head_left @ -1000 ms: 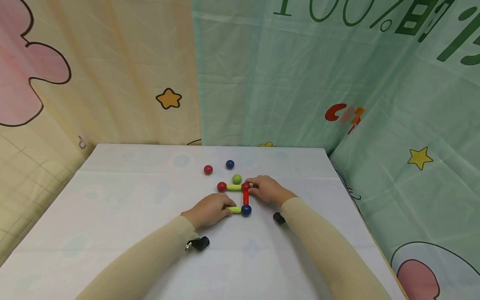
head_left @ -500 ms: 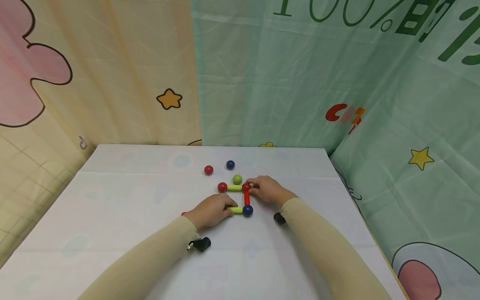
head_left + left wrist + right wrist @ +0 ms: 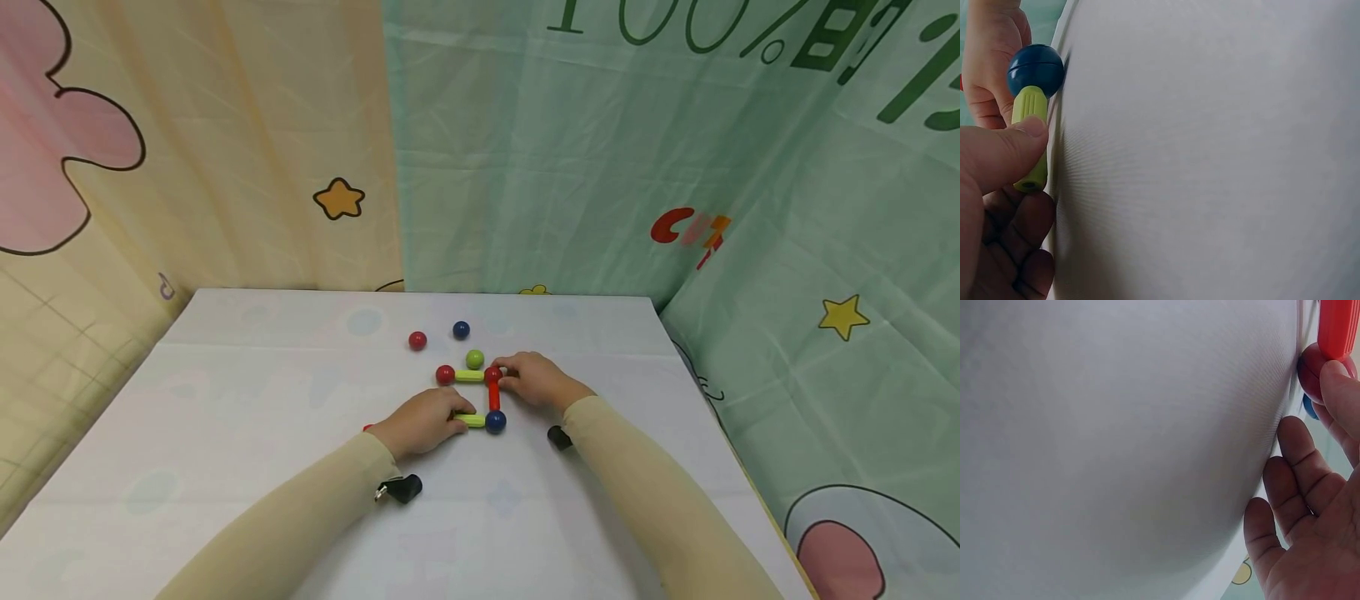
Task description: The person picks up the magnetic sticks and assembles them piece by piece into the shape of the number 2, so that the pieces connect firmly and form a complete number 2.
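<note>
On the white table, ball-and-rod pieces form a three-sided shape. My left hand [image 3: 423, 422] pinches the near yellow-green rod [image 3: 1030, 107], whose end meets a blue ball [image 3: 495, 422]. From that ball a red rod [image 3: 493, 397] runs back to a red ball [image 3: 1312, 370] at the far right corner. My right hand [image 3: 538, 380] holds this corner ball between thumb and fingers, its other fingers spread loosely. A second yellow-green rod [image 3: 469, 377] links the corner to another red ball [image 3: 446, 375] on the left. The near rod's left end shows no ball in the left wrist view.
A green ball [image 3: 475, 359] lies just behind the far rod. Farther back are a loose red ball [image 3: 417, 340] and a loose blue ball [image 3: 461, 330]. Something red [image 3: 367, 427] peeks out by my left wrist, mostly hidden. Printed curtains [image 3: 525, 167] hang behind the table.
Over the first half second my left hand shifted very slightly right with the near rod and blue ball, exposing the red edge by its wrist. Since then nothing visibly moves.
</note>
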Demonstrator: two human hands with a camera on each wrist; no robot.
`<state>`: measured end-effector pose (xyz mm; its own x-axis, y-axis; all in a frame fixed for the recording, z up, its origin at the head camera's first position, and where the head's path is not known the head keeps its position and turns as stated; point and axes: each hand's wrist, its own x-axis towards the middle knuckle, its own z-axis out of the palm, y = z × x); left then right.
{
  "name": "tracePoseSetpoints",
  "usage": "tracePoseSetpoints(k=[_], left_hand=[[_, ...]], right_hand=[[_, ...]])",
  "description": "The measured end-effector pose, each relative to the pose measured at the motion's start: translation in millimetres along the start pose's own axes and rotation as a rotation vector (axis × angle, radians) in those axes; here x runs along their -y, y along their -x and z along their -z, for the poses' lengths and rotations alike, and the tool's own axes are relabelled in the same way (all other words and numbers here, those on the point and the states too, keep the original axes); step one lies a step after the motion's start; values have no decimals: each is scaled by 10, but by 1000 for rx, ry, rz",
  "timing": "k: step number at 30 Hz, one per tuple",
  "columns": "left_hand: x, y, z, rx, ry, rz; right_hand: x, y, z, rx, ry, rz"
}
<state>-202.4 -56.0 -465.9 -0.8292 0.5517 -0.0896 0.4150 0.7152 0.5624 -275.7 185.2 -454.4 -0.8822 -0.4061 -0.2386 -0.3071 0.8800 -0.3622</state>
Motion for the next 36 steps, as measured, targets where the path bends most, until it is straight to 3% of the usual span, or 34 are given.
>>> tracePoseSetpoints(k=[36], left_hand=[[77, -49, -36, 4, 31, 5]], right_hand=[[-1, 8, 8, 18, -22, -16]])
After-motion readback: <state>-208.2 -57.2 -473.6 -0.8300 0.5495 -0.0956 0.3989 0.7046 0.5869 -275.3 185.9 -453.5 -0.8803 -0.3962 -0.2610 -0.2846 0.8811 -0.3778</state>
